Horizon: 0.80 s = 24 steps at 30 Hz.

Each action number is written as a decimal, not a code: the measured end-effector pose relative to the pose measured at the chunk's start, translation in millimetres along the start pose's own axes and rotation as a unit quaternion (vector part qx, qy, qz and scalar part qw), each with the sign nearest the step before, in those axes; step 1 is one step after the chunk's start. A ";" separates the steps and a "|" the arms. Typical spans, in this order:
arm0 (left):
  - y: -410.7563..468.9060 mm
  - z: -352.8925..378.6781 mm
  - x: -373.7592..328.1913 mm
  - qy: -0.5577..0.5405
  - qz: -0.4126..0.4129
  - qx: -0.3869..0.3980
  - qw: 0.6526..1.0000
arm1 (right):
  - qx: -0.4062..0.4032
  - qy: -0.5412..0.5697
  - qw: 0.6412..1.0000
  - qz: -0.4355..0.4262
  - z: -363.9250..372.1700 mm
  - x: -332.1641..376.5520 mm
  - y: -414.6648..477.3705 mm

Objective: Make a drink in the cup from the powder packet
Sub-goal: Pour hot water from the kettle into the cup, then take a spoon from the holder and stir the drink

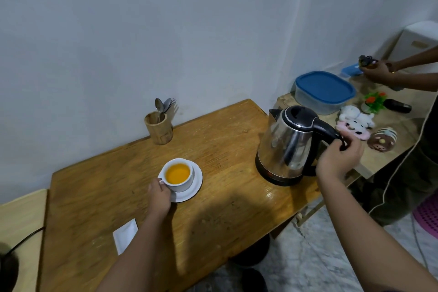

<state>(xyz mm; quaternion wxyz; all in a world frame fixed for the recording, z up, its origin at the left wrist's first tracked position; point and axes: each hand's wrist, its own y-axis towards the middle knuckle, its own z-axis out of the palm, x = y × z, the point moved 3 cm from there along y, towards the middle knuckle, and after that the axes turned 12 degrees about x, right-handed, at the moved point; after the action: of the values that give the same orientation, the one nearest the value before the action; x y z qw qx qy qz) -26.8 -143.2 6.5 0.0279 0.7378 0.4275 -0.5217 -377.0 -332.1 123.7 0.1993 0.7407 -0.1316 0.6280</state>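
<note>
presently on the worn wooden table (225,149): one white ceramic cup (179,174) filled with orange liquid, standing on a white round saucer (195,185); left hand (160,195) closed on the cup at its near side. one stainless steel electric kettle with black lid and handle (290,143), upright on its black base, right of the cup and well apart; right hand (339,157) wrapped around the handle. one white powder packet (125,234), flat near the table's front edge. one wooden holder of spoons and forks (159,127) by the wall.
</note>
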 end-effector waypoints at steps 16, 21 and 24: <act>-1.6 -11.1 2.8 -0.009 0.042 0.019 0.999 | 0.560 -0.122 0.817 -0.071 227.4 32.0 -138.4; -0.3 -12.1 2.8 -0.009 0.051 0.013 0.999 | 0.635 -0.131 0.761 -0.019 310.0 39.7 -167.8; 5.9 -13.7 3.4 -0.006 0.054 0.005 0.999 | 0.631 -0.161 0.759 -0.013 354.5 42.9 -172.4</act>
<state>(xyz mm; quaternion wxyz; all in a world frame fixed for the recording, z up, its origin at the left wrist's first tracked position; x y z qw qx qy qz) -12.4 -138.2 7.6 0.0551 0.7565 0.3847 -0.5260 18.5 -340.2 96.7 -0.3292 0.7908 0.2734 0.4377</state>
